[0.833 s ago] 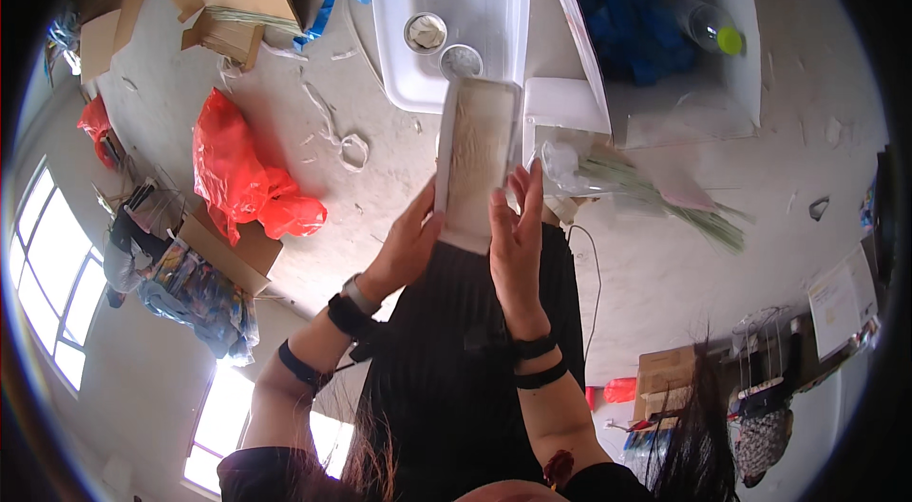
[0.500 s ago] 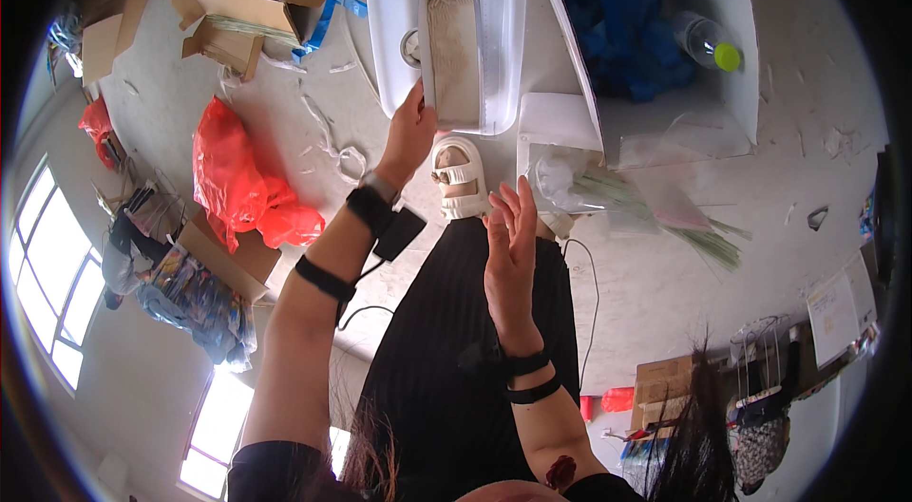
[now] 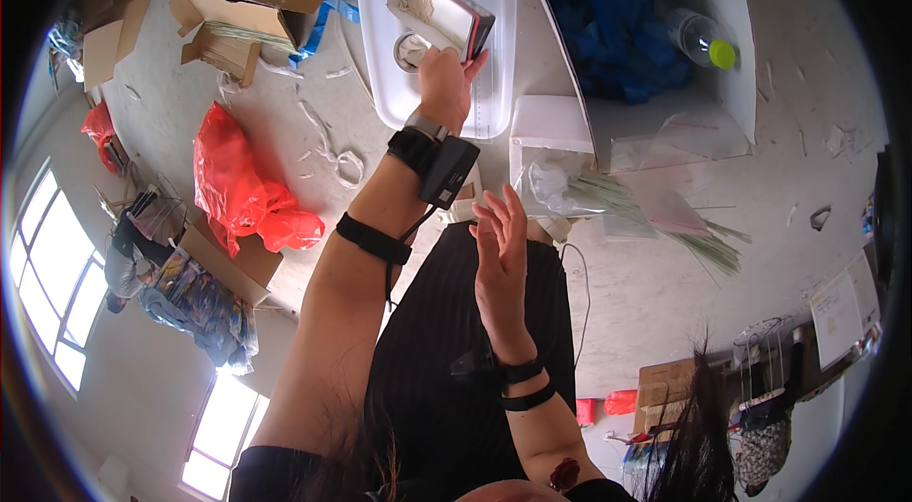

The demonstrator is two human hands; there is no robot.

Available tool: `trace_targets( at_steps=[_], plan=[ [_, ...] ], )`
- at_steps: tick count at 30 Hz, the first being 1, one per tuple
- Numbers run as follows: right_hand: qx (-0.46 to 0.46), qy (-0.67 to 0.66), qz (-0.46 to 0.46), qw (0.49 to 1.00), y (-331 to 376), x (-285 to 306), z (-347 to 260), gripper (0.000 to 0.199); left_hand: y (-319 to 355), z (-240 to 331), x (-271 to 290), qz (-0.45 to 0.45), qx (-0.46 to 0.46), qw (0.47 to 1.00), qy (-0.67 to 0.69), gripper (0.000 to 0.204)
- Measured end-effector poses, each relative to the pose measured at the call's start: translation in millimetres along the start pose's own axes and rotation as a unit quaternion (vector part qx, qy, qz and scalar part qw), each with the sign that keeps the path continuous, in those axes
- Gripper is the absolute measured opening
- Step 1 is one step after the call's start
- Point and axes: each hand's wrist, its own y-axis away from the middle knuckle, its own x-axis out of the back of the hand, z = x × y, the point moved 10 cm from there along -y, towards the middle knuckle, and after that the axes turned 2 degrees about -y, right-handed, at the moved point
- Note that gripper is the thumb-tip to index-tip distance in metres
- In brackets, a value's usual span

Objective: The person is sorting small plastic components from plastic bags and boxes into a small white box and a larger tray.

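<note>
A long, shallow open box point(image 3: 439, 16) with a pale inside and a dark, reddish outer side is tilted over the white plastic tub point(image 3: 505, 75). Loose beige bits lie toward its far end. My left hand point(image 3: 446, 89) grips its near end, fingers closed around the edge. Beside the box, inside the tub, sits a round, pale-rimmed thing point(image 3: 409, 52), partly covered by my hand. Above my lap hovers my right hand point(image 3: 501, 255), its fingers apart and nothing in them.
A large white box point(image 3: 665, 122) with blue plastic and a clear bottle point(image 3: 698, 38) stands right of the tub. Near it lies a bundle of thin green sticks point(image 3: 679, 222) in clear wrap. Red plastic bags point(image 3: 242, 179) and an open cardboard carton point(image 3: 252, 18) lie to the left.
My left hand has moved forward and right over the tub. The box, which lay lengthwise along the tub, is now turned and tilted in its grip. My right hand has barely moved.
</note>
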Motion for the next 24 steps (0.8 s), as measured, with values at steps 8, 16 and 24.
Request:
trace_targets(
  at_steps=[8,16,24],
  plan=[
    [0.004,-0.002,-0.001,1.0,0.6,1.5,0.3,0.051,19.8,9.2,-40.4,-0.042,-0.032,0.998,-0.042,0.034],
    [0.026,-0.007,-0.008,1.0,4.0,6.7,-6.1,0.05,154.5,103.0,-101.8,-0.08,-0.496,0.775,-0.383,0.032],
    [0.017,-0.027,0.026,0.999,7.3,19.7,4.1,0.049,168.2,84.3,-250.6,-0.307,-0.522,0.636,-0.478,0.04]
  ],
)
